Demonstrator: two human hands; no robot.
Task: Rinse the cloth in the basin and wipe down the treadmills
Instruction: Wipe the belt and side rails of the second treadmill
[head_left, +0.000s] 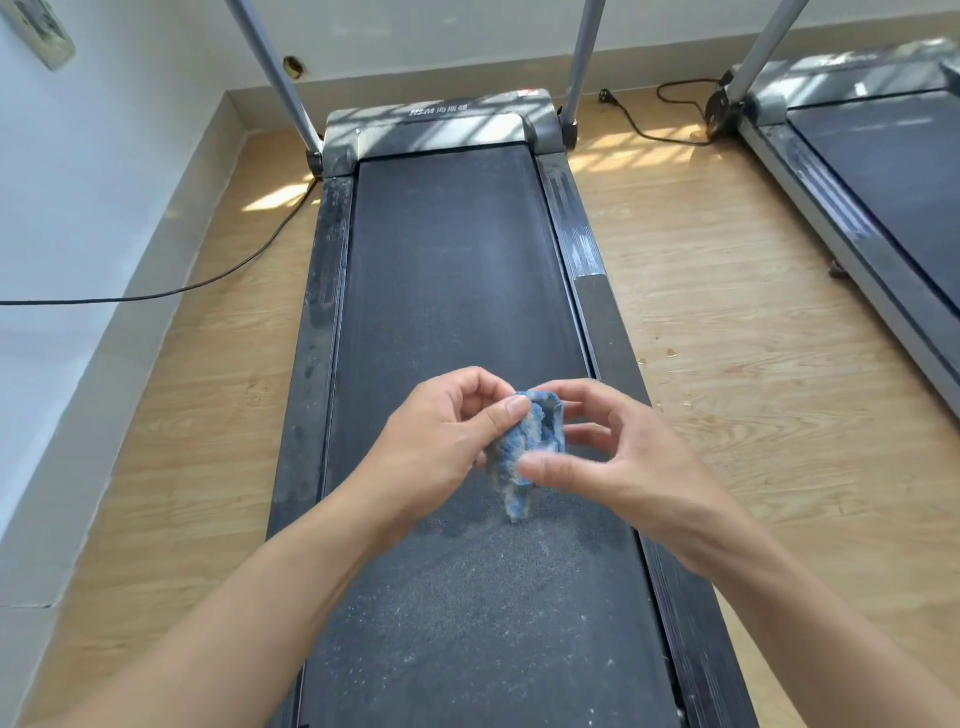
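Partly, the right hand (628, 462) hides the cloth (540, 428).

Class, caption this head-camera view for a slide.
Left hand and right hand hold a crumpled blue cloth above a dusty treadmill belt; second treadmill at right.

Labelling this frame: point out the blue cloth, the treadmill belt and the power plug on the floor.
blue cloth (522, 441), head view, bunched middle.
treadmill belt (457, 260), head view, bare stretch beyond the cloth.
power plug (604, 95), head view, its body on the floor.

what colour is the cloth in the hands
Blue with pale greyish patches, cloth; clearest in the head view.
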